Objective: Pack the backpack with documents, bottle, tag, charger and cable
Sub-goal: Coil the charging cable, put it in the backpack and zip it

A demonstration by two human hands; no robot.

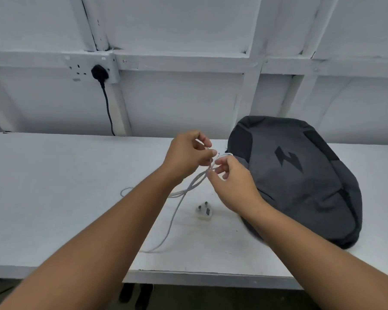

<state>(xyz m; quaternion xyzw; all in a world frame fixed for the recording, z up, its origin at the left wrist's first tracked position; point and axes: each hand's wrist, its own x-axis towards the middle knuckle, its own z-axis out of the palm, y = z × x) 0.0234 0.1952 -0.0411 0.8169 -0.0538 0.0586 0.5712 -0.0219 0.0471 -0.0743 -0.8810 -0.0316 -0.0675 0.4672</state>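
While both hands work just in front of the backpack (300,180), the head view puts the cable step in hand: the white cable (176,214) is being gathered into loops, by my reading, so that it can go into the bag.

The left hand (188,153) is raised, wrist bent, thumb and fingertips pinching a strand of the cable. The right hand (231,186) sits just below and to its right, nearly touching it, its thumb and fingers pinching a small loop of the same cable. Both forearms reach forward and converge.

From the hands the slack drops toward the person, crosses itself below the left wrist and trails onto the table (54,198), one bend lying out beyond the left forearm. The white charger (204,211) lies pins-up on the table just below the right hand, apart from the cable. The backpack lies flat right behind the right hand; whether its zip is open cannot be told. Documents, bottle and tag are not in sight.

Next, the trailing slack needs drawing up and winding into the coil, without snagging, before the bag is opened for it and the charger.
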